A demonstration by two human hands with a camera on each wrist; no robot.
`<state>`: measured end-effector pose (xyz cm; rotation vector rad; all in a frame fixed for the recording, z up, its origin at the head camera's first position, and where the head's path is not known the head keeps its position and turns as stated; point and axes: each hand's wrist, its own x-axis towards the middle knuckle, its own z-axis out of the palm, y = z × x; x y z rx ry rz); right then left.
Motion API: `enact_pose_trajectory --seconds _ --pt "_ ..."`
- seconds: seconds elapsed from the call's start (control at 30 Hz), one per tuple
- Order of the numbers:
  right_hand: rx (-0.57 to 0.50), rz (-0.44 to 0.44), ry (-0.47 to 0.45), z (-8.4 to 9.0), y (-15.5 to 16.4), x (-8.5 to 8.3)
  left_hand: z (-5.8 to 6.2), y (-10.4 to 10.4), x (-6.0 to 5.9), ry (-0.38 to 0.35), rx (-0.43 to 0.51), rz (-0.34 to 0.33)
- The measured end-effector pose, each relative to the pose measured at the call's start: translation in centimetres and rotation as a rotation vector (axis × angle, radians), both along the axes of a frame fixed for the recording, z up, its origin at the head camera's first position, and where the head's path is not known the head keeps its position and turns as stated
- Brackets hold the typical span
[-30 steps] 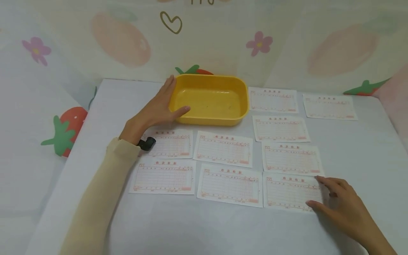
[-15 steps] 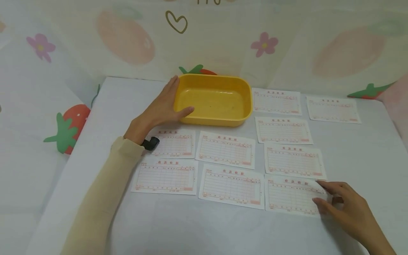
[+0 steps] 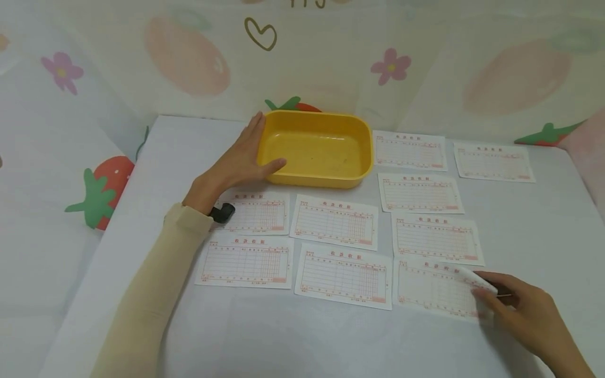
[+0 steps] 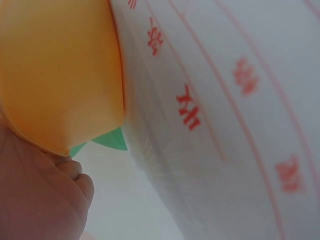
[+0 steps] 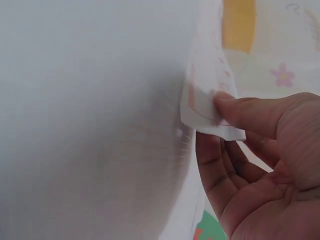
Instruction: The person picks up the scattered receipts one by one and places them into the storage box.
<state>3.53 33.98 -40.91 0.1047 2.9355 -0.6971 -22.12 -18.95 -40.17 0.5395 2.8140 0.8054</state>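
My left hand [image 3: 238,160] rests against the left end of a yellow plastic basin [image 3: 314,181], its fingers straight along the end and its thumb at the front rim. In the left wrist view the orange-looking basin wall [image 4: 60,75] rises beside the hand [image 4: 42,190]. At the lower right, my right hand [image 3: 529,312] pinches the right edge of a white receipt slip [image 3: 430,289] printed in red. That edge bends up off the table while the left part of the slip lies low. The right wrist view shows the thumb on top of the slip [image 5: 205,95], with fingers beneath.
Several similar slips lie flat in rows, among them one in front of the basin [image 3: 335,221], one just above the pinched slip [image 3: 435,239] and one at the far right [image 3: 493,163]. A strawberry-patterned curtain [image 3: 331,58] hangs behind the white table [image 3: 264,331].
My right hand has gone from touching the front right slip to pinching its right edge and lifting it, curling the paper. The left hand stays at the basin. The view has shifted slightly.
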Motion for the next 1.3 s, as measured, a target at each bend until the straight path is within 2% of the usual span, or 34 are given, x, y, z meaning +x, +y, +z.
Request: enact_pose_trajectory --seconds 0.13,0.3,0.4,0.6,1.0,1.1,1.3 --pt "-0.054 -0.026 -0.05 0.8 0.5 0.0 -0.1 -0.1 0.0 0.001 0.001 -0.001" --pt "-0.172 -0.081 -0.111 1.7 1.3 0.3 -0.1 -0.1 0.0 0.009 0.014 -0.009" --pt "-0.243 -0.102 -0.111 2.1 1.8 0.2 -0.1 0.0 0.1 0.015 0.023 -0.014" --pt "-0.385 -0.135 -0.038 2.4 2.5 -0.4 -0.1 -0.1 0.1 0.014 0.011 -0.009" --pt "-0.481 -0.09 0.169 3.4 2.3 -2.3 0.0 0.0 0.0 0.007 -0.018 -0.01" --pt "-0.595 -0.101 0.19 3.8 1.9 -3.1 0.1 0.0 0.0 0.005 -0.019 -0.011" --pt "-0.855 -0.09 0.163 4.5 0.5 -5.0 0.1 0.0 0.1 -0.015 -0.015 0.0"
